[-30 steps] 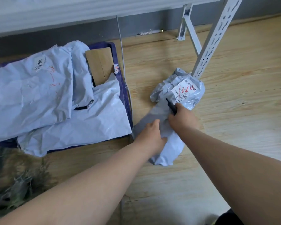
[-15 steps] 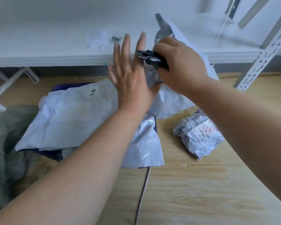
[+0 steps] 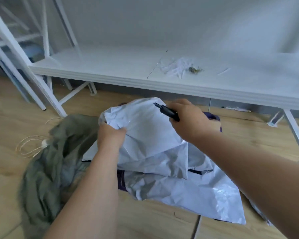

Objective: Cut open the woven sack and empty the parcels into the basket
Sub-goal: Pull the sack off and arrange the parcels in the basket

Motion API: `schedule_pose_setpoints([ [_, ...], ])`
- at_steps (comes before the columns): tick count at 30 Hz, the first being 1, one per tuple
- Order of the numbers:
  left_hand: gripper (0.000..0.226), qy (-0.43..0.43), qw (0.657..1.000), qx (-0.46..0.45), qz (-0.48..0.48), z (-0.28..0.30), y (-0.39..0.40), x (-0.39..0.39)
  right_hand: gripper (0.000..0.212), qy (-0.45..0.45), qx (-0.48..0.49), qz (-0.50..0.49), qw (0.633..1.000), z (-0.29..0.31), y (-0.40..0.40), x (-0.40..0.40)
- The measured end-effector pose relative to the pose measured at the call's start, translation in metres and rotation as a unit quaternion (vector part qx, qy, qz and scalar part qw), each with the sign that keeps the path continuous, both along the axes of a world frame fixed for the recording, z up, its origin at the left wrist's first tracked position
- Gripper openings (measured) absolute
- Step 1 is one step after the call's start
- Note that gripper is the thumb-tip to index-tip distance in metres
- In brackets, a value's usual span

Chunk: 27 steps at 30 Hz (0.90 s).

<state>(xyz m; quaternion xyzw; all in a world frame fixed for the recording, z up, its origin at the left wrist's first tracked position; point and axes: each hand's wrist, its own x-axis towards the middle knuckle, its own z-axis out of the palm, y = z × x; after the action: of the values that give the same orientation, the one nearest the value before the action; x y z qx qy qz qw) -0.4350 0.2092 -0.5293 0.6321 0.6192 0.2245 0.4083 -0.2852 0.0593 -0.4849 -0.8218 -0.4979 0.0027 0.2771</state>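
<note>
Parcel (image 3: pixel 148 135), a large pale poly mailer, is held up over the purple basket (image 3: pixel 218 123), which shows only as rim slivers under the heap. Left hand (image 3: pixel 110 135) grips the mailer's upper left corner, fingers bunched into the film, probably to steer where it drops. Right hand (image 3: pixel 190 118) is clamped round a black cutter (image 3: pixel 166 112), tip pointing up-left just over the mailer's top edge; whether those fingers also pinch the film I can't tell, likely they do, since the far side is held up too. Keeping the cutter in hand suggests more cutting is expected, or just no convenient spot to park it. Another crumpled mailer (image 3: pixel 188 192) lies beneath, spilling over the basket's near side onto the wooden floor (image 3: pixel 154 221). Olive-green woven sack (image 3: pixel 47 169) lies slumped on the floor at left, looks emptied; loose string (image 3: pixel 29 145) beside it. White shelf (image 3: pixel 128 69) behind carries white scraps (image 3: pixel 176 68). Risk: blade close to the film.
</note>
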Motion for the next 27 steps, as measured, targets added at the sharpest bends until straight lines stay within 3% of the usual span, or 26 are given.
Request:
schedule_pose_setpoints([
  [2,0.087,0.092,0.990,0.099,0.038,0.001,0.001,-0.007,0.033,0.009,-0.019,-0.021,1.000,-0.013,0.012,-0.006],
  [4,0.082,0.131,0.963,0.235,0.006,0.007,-0.005,-0.004,0.038,0.000,-0.029,-0.042,0.999,-0.020,0.028,-0.011],
  [6,0.069,0.164,0.940,0.292,-0.071,0.012,-0.012,0.005,0.044,-0.018,-0.045,-0.049,0.998,-0.024,0.044,-0.013],
  [8,0.062,0.212,0.928,0.270,-0.144,0.008,-0.016,0.015,0.051,-0.019,-0.078,-0.030,0.996,-0.027,0.058,-0.015],
  [10,0.064,0.262,0.922,0.193,-0.208,-0.008,-0.013,0.019,0.056,0.011,-0.126,0.011,0.992,-0.037,0.069,-0.013],
  [14,0.072,0.282,0.905,0.061,-0.313,-0.057,0.000,0.020,0.062,0.048,-0.225,0.039,0.973,-0.070,0.071,-0.006],
  [22,0.075,0.339,0.844,0.059,-0.411,-0.054,0.027,0.034,0.055,0.045,-0.287,0.017,0.957,-0.091,0.062,-0.004],
  [25,0.076,0.392,0.836,0.085,-0.376,-0.040,0.018,0.041,0.048,0.090,-0.233,0.038,0.968,-0.080,0.051,-0.003],
  [27,0.069,0.380,0.855,0.152,-0.318,-0.028,-0.002,0.051,0.040,0.132,-0.140,-0.004,0.981,-0.075,0.035,0.002],
])
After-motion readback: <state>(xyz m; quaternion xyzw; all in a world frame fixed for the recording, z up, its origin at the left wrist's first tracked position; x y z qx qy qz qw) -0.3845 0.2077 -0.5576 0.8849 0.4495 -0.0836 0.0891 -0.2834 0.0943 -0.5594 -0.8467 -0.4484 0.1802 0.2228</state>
